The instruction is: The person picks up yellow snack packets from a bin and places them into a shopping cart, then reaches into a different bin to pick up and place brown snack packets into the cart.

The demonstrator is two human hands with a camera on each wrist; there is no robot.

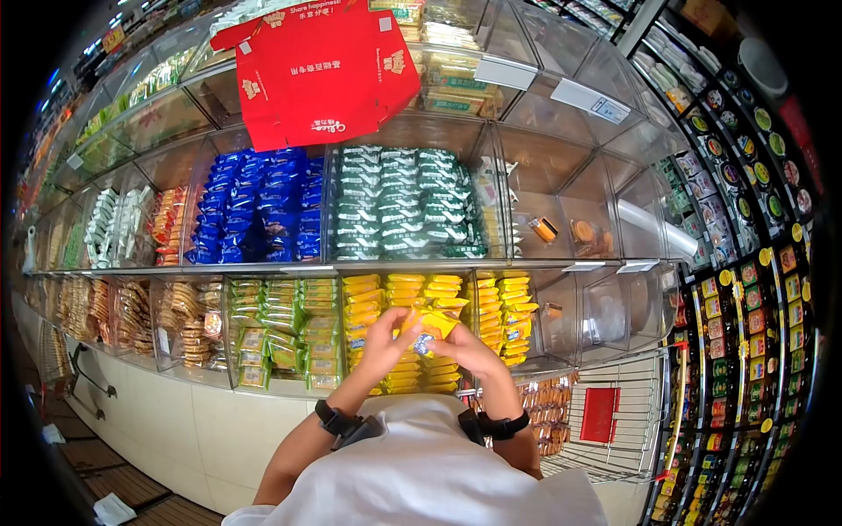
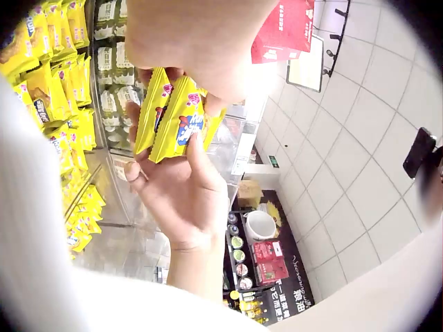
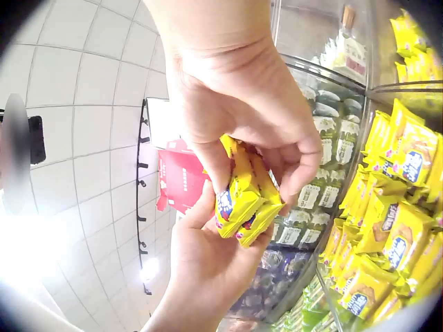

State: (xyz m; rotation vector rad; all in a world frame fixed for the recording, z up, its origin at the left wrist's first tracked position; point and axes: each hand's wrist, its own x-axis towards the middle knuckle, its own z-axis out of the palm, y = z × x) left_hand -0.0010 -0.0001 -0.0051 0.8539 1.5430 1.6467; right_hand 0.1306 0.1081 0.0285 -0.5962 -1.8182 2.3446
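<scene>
Two yellow snack packets (image 1: pixel 436 326) are held between both hands above the bins, lying face to face in the wrist views. My left hand (image 1: pixel 383 344) pinches them from the left side, thumb and fingers on the wrappers. From the other side my right hand (image 1: pixel 471 352) grips the same packets (image 3: pixel 242 197), its thumb across the front one. A blue and white logo shows on the front packet (image 2: pixel 181 128) in the left wrist view. Below and behind the hands, rows of similar yellow packets (image 1: pixel 361 302) fill the bins.
Green packets (image 1: pixel 281 316) fill the bin to the left. Blue packets (image 1: pixel 254 206) and dark green packets (image 1: pixel 403 202) fill the upper row. A red cardboard sheet (image 1: pixel 329 74) leans above. A wire shopping cart (image 1: pixel 618 416) stands at the right, near packed shelves (image 1: pixel 754 324).
</scene>
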